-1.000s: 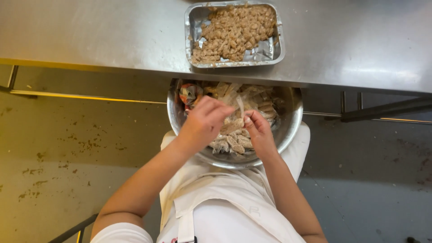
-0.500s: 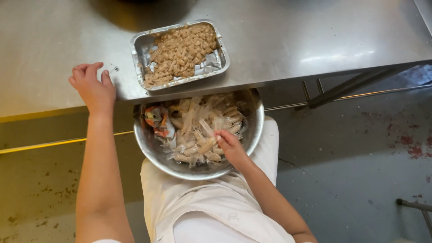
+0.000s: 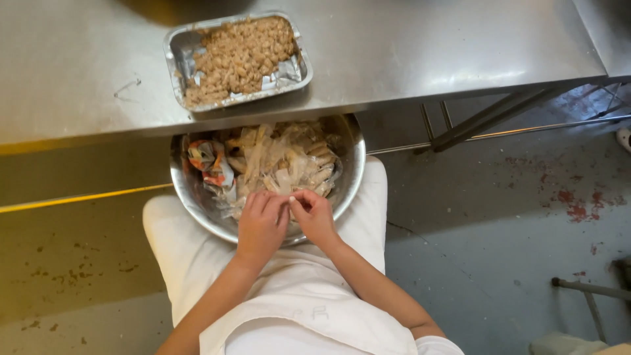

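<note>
A round steel bowl point(image 3: 351, 172) rests on my lap, filled with small wrapped pieces in clear plastic and a crumpled orange and blue wrapper point(image 3: 208, 162). My left hand point(image 3: 260, 225) and my right hand point(image 3: 314, 215) meet over the bowl's near side, fingertips pinched together on one small clear-wrapped piece point(image 3: 290, 198). On the steel table above the bowl sits a foil tray point(image 3: 178, 48) heaped with brown unwrapped pieces.
The steel table point(image 3: 407, 46) edge partly overhangs the bowl's far rim. Table legs and crossbars point(image 3: 490, 118) run to the right. A stained grey floor point(image 3: 513, 217) lies right, a yellowish floor left. I wear a white apron point(image 3: 309, 309).
My left hand has come off the table top and down to the bowl, where it now meets my right hand on a wrapped piece. The view shifted left.
</note>
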